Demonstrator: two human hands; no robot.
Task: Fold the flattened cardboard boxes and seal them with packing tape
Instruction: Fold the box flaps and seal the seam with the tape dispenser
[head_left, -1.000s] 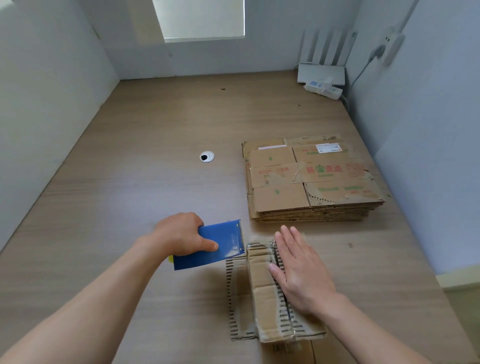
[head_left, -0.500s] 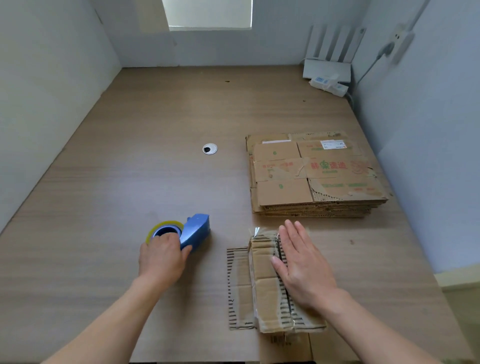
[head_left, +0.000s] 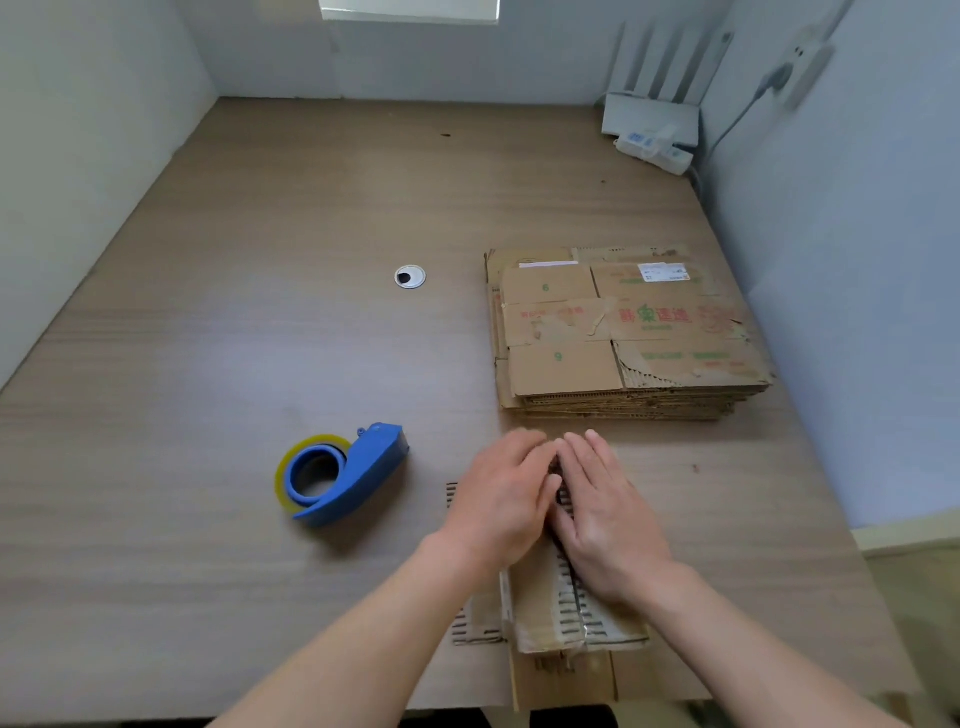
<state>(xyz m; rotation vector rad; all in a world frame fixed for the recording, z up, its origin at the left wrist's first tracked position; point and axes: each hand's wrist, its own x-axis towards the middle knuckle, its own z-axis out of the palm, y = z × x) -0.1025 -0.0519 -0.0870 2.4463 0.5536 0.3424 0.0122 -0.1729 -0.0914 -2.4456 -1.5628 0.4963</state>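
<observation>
A small folded cardboard box (head_left: 550, 608) stands near the table's front edge, with clear tape along its top seam. My left hand (head_left: 501, 501) and my right hand (head_left: 605, 514) lie side by side on its top, fingers straight, pressing down on the flaps. They hide most of the box's far half. A blue tape dispenser (head_left: 345, 475) with a yellowish roll lies on the table to the left of the box, with no hand on it. A stack of flattened cardboard boxes (head_left: 623, 332) sits behind the box, to the right.
The wooden table (head_left: 234, 338) has a round cable grommet (head_left: 410, 276) near its middle. A white router (head_left: 649, 117) and a power strip (head_left: 655, 147) sit in the far right corner. Walls close in on the left, back and right.
My left hand set the tape dispenser down on the table, let go of it and moved right onto the box top beside my right hand.
</observation>
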